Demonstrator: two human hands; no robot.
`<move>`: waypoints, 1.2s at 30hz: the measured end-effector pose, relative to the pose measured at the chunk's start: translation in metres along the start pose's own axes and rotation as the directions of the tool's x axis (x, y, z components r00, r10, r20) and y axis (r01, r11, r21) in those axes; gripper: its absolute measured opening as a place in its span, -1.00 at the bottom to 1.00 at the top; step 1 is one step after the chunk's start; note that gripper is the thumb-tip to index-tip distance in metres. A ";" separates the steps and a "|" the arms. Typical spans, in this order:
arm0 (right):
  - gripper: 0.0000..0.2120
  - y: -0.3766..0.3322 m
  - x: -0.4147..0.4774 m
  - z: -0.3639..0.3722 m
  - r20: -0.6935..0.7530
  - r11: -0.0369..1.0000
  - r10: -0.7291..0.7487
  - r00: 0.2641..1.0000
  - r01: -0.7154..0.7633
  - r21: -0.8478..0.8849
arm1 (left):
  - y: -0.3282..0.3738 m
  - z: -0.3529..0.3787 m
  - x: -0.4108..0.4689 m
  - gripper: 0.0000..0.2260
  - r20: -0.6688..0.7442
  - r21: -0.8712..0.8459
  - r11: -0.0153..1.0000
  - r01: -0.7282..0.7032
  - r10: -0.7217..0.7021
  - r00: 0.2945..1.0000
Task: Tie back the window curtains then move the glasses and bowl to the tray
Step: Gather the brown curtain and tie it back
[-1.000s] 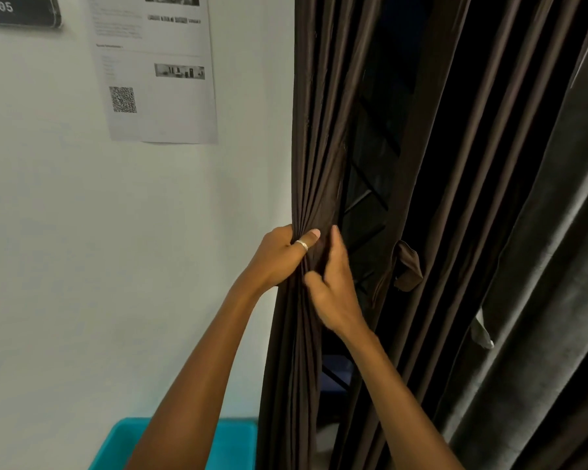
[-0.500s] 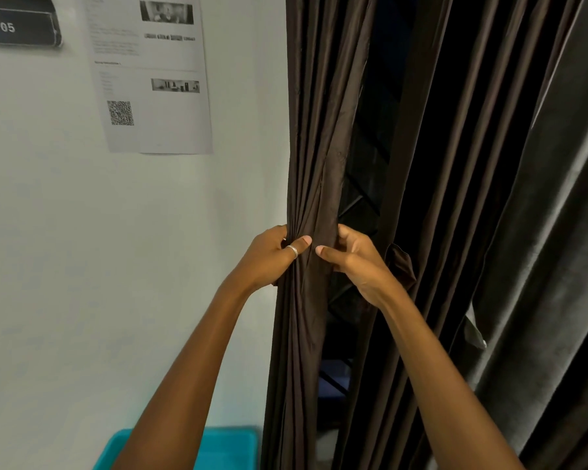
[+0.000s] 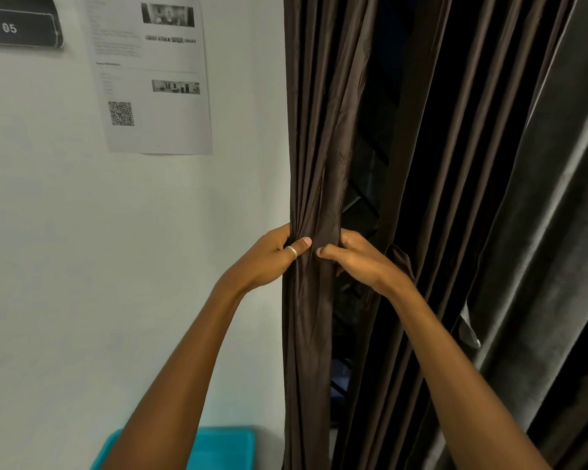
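item: brown curtain (image 3: 314, 184), bunched beside wall, gripped by left hand (image 3: 269, 257) and right hand (image 3: 357, 262), fingers clenched round folds. tie-back (image 3: 399, 262) possibly behind; folds to be kept gathered tightly before tying.

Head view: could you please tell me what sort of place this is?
Likely an indoor workstation room: a wall sign reading WS 05, a printed sheet with a QR code, and dark window curtains.

I moved my right hand (image 3: 360, 262) off the curtain (image 3: 314, 164) front to its right edge, curled its fingers round the folds, bunch pressed tighter toward my left hand (image 3: 269, 262).
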State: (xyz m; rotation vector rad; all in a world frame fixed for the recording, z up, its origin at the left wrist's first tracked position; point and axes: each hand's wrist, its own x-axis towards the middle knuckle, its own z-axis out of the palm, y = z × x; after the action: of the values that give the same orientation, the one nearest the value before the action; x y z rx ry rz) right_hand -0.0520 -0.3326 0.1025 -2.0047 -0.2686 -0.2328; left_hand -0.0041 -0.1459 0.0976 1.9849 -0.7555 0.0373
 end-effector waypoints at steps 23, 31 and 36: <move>-0.80 -0.007 -0.008 0.014 -0.325 0.972 0.111 0.939 -0.036 0.230 | -0.003 0.031 0.005 -0.95 -0.480 0.566 0.818 -0.107 0.432 0.763; -0.73 -0.004 -0.010 0.026 -0.262 0.921 0.061 0.963 0.047 0.386 | -0.018 0.015 0.010 -0.86 -0.425 0.538 0.838 -0.089 0.361 0.830; -0.77 -0.002 -0.002 0.035 -0.275 0.944 0.008 0.962 0.083 0.319 | -0.017 -0.002 0.015 -0.79 -0.310 0.497 0.863 -0.090 0.274 0.911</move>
State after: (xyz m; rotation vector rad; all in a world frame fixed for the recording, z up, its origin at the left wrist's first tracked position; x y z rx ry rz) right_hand -0.0530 -0.2999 0.0886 -1.6156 -0.1578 -0.4553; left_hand 0.0174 -0.1465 0.0907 2.2566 -0.7284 0.7642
